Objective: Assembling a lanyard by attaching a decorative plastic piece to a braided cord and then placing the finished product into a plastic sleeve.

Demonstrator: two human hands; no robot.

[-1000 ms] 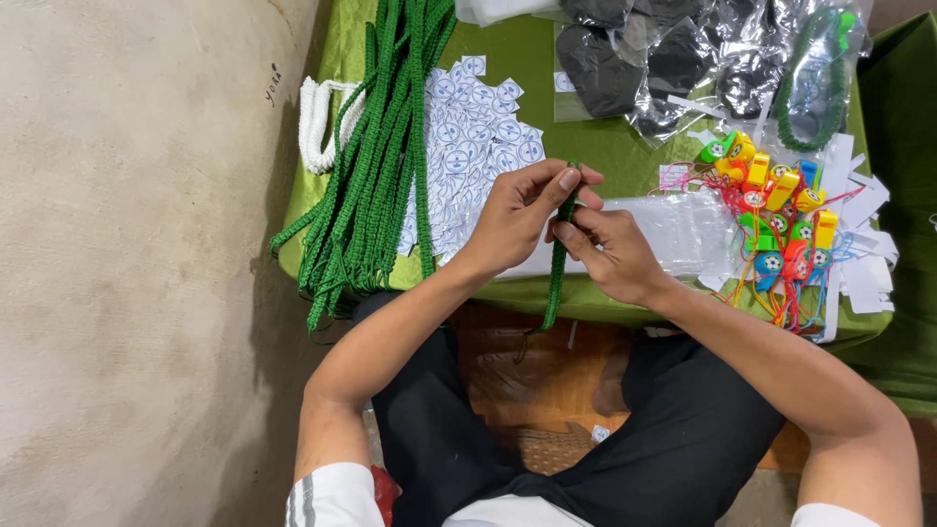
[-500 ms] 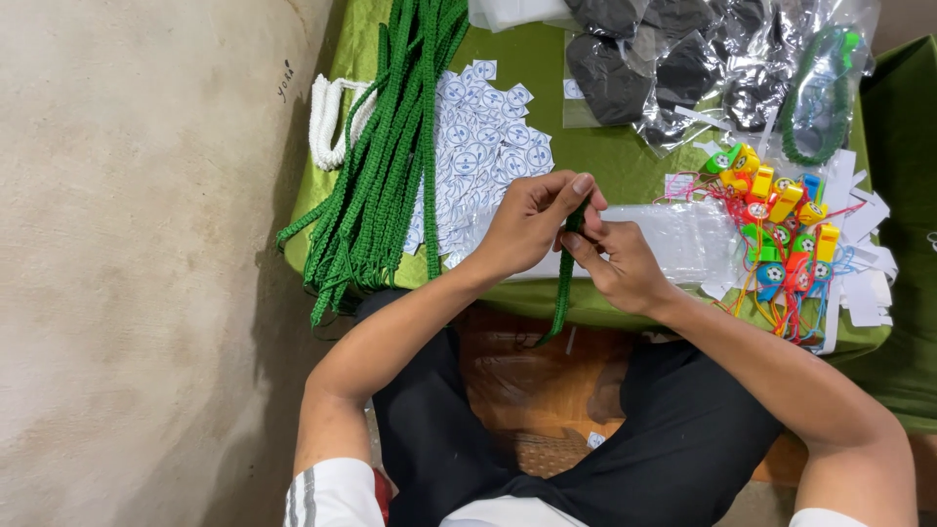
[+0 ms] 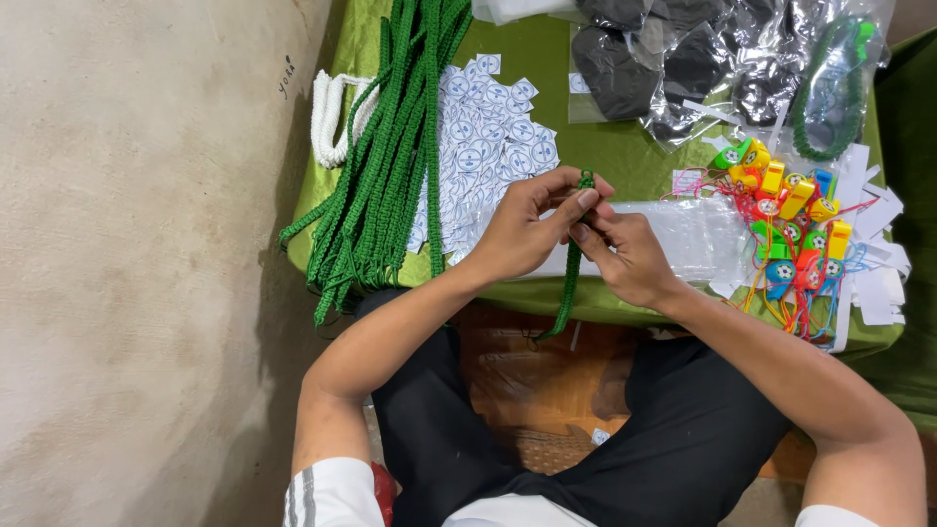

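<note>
Head view: my left hand (image 3: 522, 234) and right hand (image 3: 625, 256) meet over the near edge of the green-clothed tabletop (image 3: 625, 161). Fingers of both are clenched on the top of one green braided cord (image 3: 569, 278), which hangs down toward my lap. More green cords (image 3: 390, 146) lie left, beside printed round stickers (image 3: 493, 137); coloured whistles (image 3: 791, 229) lie right. Risk, as I judge it: the pinch is at the very tip, so a loosened grip would drop the cord.

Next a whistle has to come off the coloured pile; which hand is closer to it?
Probably the right hand: the colourful whistles lie just beyond it. The left hand pinches the green cord at its top and sits on the far side, nearer the green cord bundle.
</note>
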